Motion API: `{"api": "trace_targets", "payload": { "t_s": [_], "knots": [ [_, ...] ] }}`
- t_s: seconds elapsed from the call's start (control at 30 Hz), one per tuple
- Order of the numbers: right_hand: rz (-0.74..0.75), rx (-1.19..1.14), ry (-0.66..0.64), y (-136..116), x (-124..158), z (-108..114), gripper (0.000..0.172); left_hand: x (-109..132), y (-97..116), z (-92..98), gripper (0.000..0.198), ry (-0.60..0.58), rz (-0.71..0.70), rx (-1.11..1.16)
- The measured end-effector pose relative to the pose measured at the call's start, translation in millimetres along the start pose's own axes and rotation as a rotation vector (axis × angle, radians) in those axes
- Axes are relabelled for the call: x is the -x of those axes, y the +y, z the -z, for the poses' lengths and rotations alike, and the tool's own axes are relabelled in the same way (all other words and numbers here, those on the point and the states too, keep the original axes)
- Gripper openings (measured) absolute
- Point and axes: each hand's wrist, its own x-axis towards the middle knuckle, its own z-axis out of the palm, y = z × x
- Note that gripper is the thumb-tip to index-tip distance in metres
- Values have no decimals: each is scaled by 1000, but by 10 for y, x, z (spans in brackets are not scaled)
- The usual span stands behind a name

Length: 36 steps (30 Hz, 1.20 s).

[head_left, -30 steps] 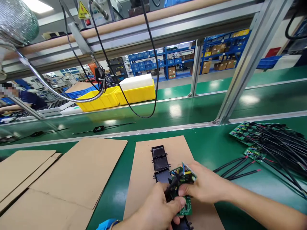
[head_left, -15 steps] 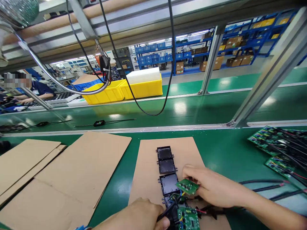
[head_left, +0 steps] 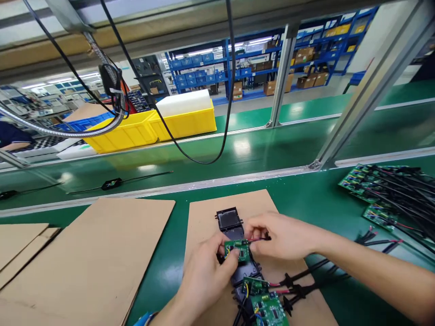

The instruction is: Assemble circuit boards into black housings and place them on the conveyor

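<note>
A green circuit board [head_left: 242,249] is pinched at its left side by my left hand [head_left: 209,267], thumb on its face. Close to the board's right end, my right hand [head_left: 282,233] has its fingers closed around the red-and-black cable [head_left: 261,238] coming from it. Beneath lies a row of black plastic housings [head_left: 229,218] on a cardboard sheet [head_left: 200,222]; my hands cover part of the row. Nearer to me, two wired boards, one a larger green circuit board [head_left: 270,310], lie over the lower housings, their black cables [head_left: 306,290] running right.
At the right is a pile of circuit boards with black cables [head_left: 394,185]. Large cardboard sheets [head_left: 112,244] cover the left side. Behind a metal rail stand yellow bins [head_left: 185,122] and an upright post [head_left: 282,81]. A black cable [head_left: 231,90] hangs in a loop ahead.
My left hand has moved up and right from the lower boards' cables to the raised board. My right hand has shifted from that board to its cable, and the board now sits over the housings.
</note>
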Motion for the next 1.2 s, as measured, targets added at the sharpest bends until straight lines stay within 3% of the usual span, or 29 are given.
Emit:
{"api": "trace_targets", "payload": {
  "t_s": [0.13, 0.27, 0.37, 0.5, 0.57, 0.73, 0.93, 1.2],
  "knots": [
    [75, 394, 279, -115, -69, -236, 21, -192, -96, -46, 11, 41, 88, 144],
    [212, 657, 189, -122, -219, -267, 18, -350, -215, -22, 14, -33, 154, 271],
    [290, 624, 66, 41, -353, -137, 13, -329, -316, 88, 22, -108, 127, 258],
    [332, 481, -51, 260, -521, -41, 11, -247, -444, 227, 36, -69, -42, -4],
    [334, 463, -74, 305, -588, -37, 9, -246, -501, 240, 36, -111, -104, -54],
    [291, 555, -85, 280, -667, -60, 19, -308, -596, 176, 38, -171, -138, -99],
    [234, 663, -45, 198, -585, -150, 15, -322, -633, 149, 41, -191, -168, -139],
    [200, 593, 63, 211, -571, -298, 7, -328, -673, 134, 40, -177, -198, -250]
  ]
}}
